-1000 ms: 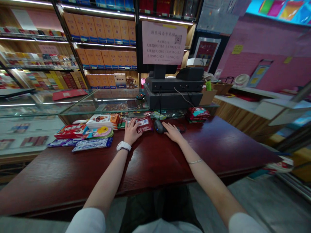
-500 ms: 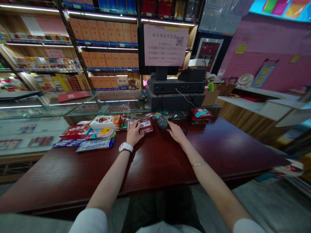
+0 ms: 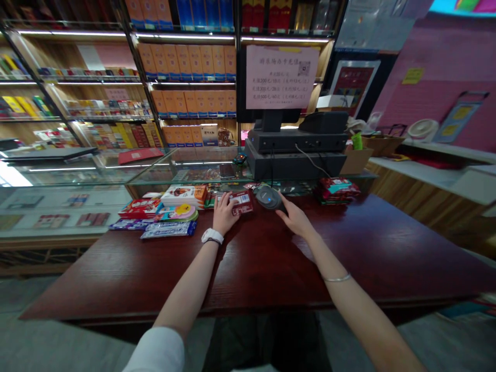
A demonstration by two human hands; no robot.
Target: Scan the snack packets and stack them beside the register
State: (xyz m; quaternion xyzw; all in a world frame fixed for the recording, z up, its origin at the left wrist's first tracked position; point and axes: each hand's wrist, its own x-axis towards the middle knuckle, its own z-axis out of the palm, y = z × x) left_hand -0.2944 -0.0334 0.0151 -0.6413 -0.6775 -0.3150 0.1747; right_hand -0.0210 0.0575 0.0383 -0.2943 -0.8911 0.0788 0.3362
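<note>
My left hand (image 3: pixel 225 213) rests on the left part of a dark red snack packet (image 3: pixel 243 203), fingers over it and thumb at its near side. A white barcode label faces up on the packet's uncovered right part. Just to the right, my right hand (image 3: pixel 296 218) is wrapped around a grey barcode scanner (image 3: pixel 268 197) with a small blue light on its head. The scanner's head points left towards the packet, with a small gap between them. Part of its handle is hidden by my fingers.
Left of my hands lie a white and orange box (image 3: pixel 184 195), a red box (image 3: pixel 140 207) and blue-white packets (image 3: pixel 169 229). A stack of red packets (image 3: pixel 338 190) sits at right. Behind, a glass counter (image 3: pixel 186 157) carries a monitor with a paper sign (image 3: pixel 281 77).
The view has turned left, so everything appears further right. The scanner has been raised and swung round, its head now broader in view and nearer the packet. My left hand stays on the packet.
</note>
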